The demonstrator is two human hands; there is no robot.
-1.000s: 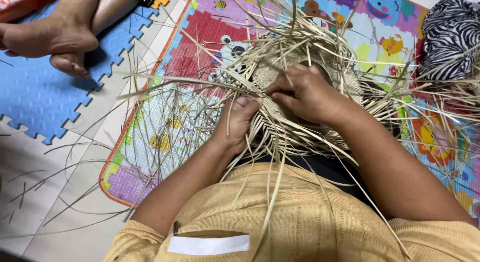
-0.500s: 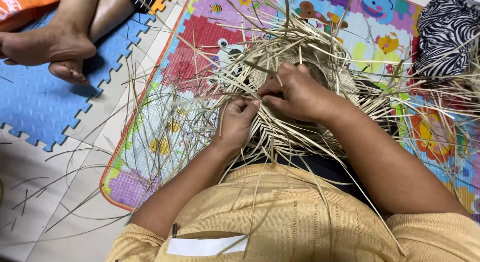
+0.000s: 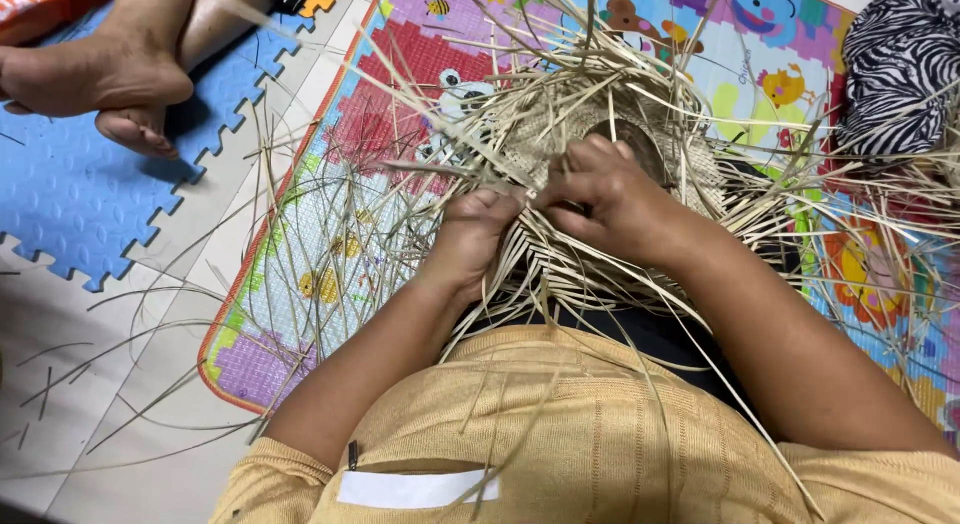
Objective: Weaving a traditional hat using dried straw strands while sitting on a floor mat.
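Two hands weaving pale straw over a colourful play mat.
The left hand (image 3: 478, 229) and right hand (image 3: 600, 194) meet on the half-woven straw piece (image 3: 560, 274) in the person's lap, both pinching thin strands; loose straws fan outward across the play mat (image 3: 330, 254).

Hidden and cut-off parts around the straw weaving

The left hand (image 3: 478, 234) and right hand (image 3: 600, 199) cover the middle of the woven straw piece (image 3: 560, 134), and their fingertips sink among the strands, so the grip cannot be told. The weave's near edge lies behind the forearms. Another person's feet (image 3: 110, 84) are cut off at the top edge, the zebra-striped cloth (image 3: 895, 74) at the right corner.
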